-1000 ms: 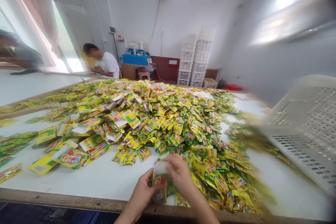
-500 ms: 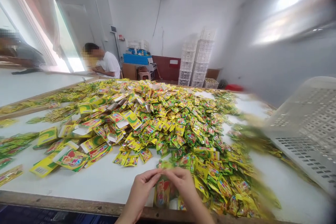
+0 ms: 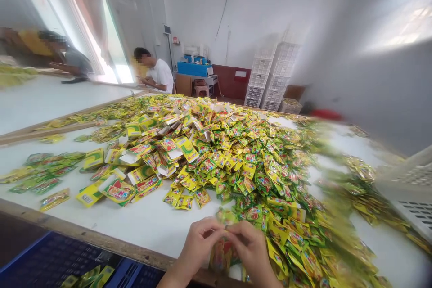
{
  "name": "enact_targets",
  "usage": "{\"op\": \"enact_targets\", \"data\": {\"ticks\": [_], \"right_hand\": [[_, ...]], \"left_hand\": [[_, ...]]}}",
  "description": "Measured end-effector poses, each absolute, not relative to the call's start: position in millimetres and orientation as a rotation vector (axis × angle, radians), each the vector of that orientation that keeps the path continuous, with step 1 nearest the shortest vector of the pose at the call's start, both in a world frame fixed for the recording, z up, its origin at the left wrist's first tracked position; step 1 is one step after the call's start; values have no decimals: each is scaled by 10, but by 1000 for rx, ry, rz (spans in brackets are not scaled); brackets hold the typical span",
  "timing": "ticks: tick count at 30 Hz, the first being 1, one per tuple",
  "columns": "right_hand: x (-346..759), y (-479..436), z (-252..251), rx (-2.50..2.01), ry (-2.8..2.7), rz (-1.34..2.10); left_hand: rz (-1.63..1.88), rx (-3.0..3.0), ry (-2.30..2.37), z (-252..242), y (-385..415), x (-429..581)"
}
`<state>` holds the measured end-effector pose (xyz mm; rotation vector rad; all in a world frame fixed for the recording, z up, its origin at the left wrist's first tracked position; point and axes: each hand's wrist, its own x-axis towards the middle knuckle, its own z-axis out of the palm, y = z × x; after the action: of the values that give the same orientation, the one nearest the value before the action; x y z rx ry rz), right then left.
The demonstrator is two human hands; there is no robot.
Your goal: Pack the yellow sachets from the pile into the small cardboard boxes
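My left hand (image 3: 203, 242) and my right hand (image 3: 249, 244) meet at the table's front edge, thumbs and fingertips pinched together. Between and below them is a small printed pack (image 3: 221, 255), green and red with colourful lettering. It is blurred, and the fingers cover its top edge, so whether it is a carton or a pouch I cannot tell. Right beside my right hand begins a large heap of yellow and green sachets (image 3: 249, 171). To the left, several yellow cartons (image 3: 118, 190) lie at the heap's edge, some with open white flaps.
A white plastic basket (image 3: 408, 189) stands tilted at the right. Under the table's wooden edge (image 3: 84, 235), a blue crate (image 3: 30, 263) holds some packs. Two co-workers (image 3: 158, 74) sit beyond the table at the left. Stacked white crates (image 3: 259, 78) stand by the back wall.
The view has turned left and tilted down, bringing the blue crate into sight. My hands stay pinched together at the same pack.
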<state>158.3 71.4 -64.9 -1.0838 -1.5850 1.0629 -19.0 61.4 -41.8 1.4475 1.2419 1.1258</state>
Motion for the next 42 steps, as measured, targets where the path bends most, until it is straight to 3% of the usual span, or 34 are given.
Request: {"op": "enact_targets", "data": {"ticks": [6, 11, 26, 32, 42], "right_hand": [[1614, 705, -504, -995, -1720, 949], [1587, 828, -483, -1230, -1564, 1207], [1617, 549, -604, -1053, -1725, 912], [1686, 607, -482, -1211, -1605, 1130], [1762, 1167, 73, -1038, -2286, 1025]], "left_hand": [[1101, 1506, 1184, -439, 619, -243], [1023, 1432, 1194, -507, 700, -249], [892, 1441, 1211, -700, 591, -302], [821, 1439, 1128, -719, 604, -292], [803, 1312, 1092, -552, 637, -335]]}}
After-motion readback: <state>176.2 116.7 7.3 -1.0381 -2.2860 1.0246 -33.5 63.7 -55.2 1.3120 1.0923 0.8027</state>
